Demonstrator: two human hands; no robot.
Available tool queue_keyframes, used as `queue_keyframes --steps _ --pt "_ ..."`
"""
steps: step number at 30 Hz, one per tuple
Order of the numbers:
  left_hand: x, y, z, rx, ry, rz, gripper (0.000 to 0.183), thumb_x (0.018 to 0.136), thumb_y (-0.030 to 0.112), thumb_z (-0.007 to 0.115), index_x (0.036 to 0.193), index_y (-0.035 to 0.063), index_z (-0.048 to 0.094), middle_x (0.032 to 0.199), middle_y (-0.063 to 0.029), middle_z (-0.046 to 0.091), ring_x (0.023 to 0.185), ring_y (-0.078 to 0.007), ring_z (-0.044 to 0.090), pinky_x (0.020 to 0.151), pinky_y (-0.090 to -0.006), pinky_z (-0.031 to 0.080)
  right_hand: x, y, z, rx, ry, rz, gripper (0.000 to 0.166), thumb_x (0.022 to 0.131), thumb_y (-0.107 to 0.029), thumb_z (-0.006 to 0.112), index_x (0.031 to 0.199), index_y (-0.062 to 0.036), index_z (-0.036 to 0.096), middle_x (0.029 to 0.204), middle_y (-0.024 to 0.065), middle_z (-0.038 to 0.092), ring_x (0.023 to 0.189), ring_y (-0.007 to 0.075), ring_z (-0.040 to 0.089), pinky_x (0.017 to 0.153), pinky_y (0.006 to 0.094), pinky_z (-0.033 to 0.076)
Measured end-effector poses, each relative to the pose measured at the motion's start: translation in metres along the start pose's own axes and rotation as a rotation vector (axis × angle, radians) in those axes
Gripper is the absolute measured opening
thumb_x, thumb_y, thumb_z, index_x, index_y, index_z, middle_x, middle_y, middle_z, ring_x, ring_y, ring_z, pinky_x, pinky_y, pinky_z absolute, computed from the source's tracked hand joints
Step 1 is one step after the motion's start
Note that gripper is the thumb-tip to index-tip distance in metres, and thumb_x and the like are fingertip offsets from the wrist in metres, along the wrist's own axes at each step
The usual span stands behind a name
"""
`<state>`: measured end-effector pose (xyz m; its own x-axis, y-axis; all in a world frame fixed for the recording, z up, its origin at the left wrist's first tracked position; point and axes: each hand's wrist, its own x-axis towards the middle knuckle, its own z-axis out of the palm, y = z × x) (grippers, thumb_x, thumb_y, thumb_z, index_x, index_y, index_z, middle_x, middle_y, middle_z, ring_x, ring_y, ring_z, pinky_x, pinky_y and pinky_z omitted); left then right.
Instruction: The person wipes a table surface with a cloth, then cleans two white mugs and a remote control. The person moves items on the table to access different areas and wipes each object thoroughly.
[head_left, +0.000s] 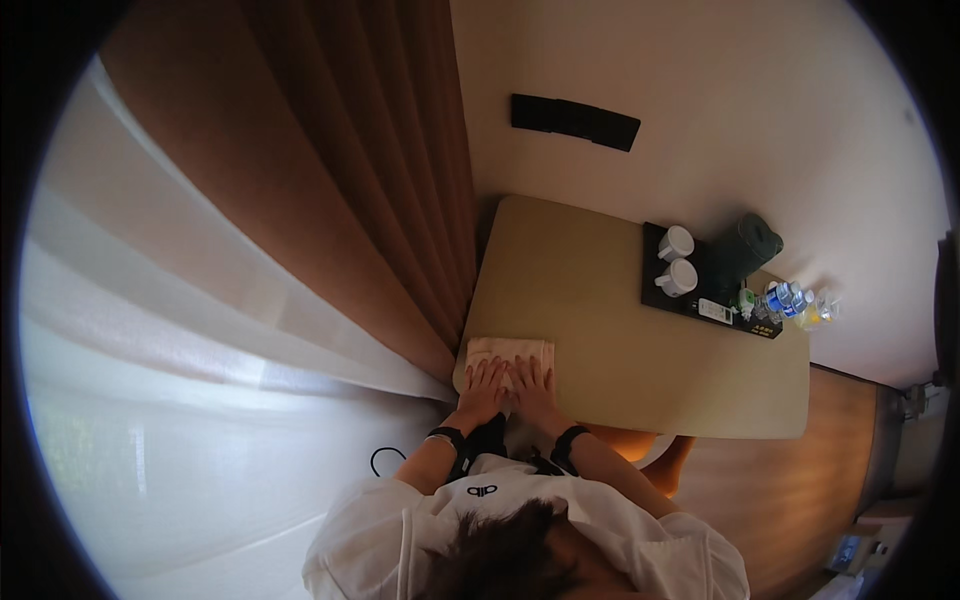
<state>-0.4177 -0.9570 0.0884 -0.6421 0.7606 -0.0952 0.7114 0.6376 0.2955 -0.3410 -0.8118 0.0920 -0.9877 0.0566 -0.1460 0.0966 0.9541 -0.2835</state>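
A folded pale cloth (511, 349) lies flat on the near left corner of a beige table (592, 300). My left hand (482, 388) rests palm down on the cloth's left part, fingers spread a little and pointing away from me. Beside it, my right hand (531, 390) presses flat on the right part, its fingers also apart. The two hands are close together at the thumbs. Neither hand grips the cloth. Black bands circle both wrists.
On the table's far right, a black tray (656, 289) carries two white mugs (678, 277), a dark kettle (742, 244), a remote control (715, 310) and plastic bottles (787, 298). Brown curtains (360, 187) hang at the left. An orange chair (667, 465) stands under the near edge.
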Motion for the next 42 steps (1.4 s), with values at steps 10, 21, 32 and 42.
queue_keyframes --steps 10,21,32,42 --pt "0.097 -0.037 -0.014 0.033 0.158 0.103 0.055 0.091 0.026 0.039 0.142 0.0135 0.021 0.148 -0.0017 0.015 0.137 -0.0244 0.013 0.11 -0.0463 0.006 0.092 0.037 -0.014 -0.046 0.061 0.075 0.061 0.092 -0.048 0.034 0.144 -0.021 0.017 0.151 0.0038 0.008 0.139 0.0298 0.002 0.105 0.0587 0.008" --pt "0.227 -0.06 -0.058 0.049 -0.097 0.019 0.054 0.095 0.027 0.03 0.144 0.0186 0.011 0.149 -0.0002 0.01 0.137 -0.0229 0.008 0.111 -0.0453 0.003 0.205 0.084 -0.068 -0.064 -0.07 0.173 0.057 0.093 -0.044 0.033 0.144 -0.0221 0.018 0.151 0.002 0.009 0.139 0.0298 0.004 0.105 0.0577 0.012" --pt "0.325 -0.094 -0.083 0.131 -0.145 0.068 0.052 0.096 0.028 0.029 0.144 0.0195 0.012 0.15 0.0006 0.009 0.137 -0.0223 0.009 0.112 -0.0422 0.005 0.293 0.112 -0.098 0.009 -0.036 0.266 0.057 0.093 -0.041 0.033 0.144 -0.0199 0.018 0.15 0.0033 0.013 0.138 0.0313 0.007 0.104 0.0591 0.014" --pt "0.391 -0.114 -0.065 0.114 -0.115 0.139 0.055 0.093 0.03 0.035 0.143 0.0152 0.017 0.149 -0.0033 0.014 0.136 -0.0285 0.014 0.109 -0.0503 0.011 0.343 0.143 -0.111 -0.017 -0.062 0.333 0.057 0.091 -0.043 0.036 0.143 -0.0234 0.022 0.149 0.0021 0.018 0.137 0.0312 0.011 0.103 0.059 0.016"
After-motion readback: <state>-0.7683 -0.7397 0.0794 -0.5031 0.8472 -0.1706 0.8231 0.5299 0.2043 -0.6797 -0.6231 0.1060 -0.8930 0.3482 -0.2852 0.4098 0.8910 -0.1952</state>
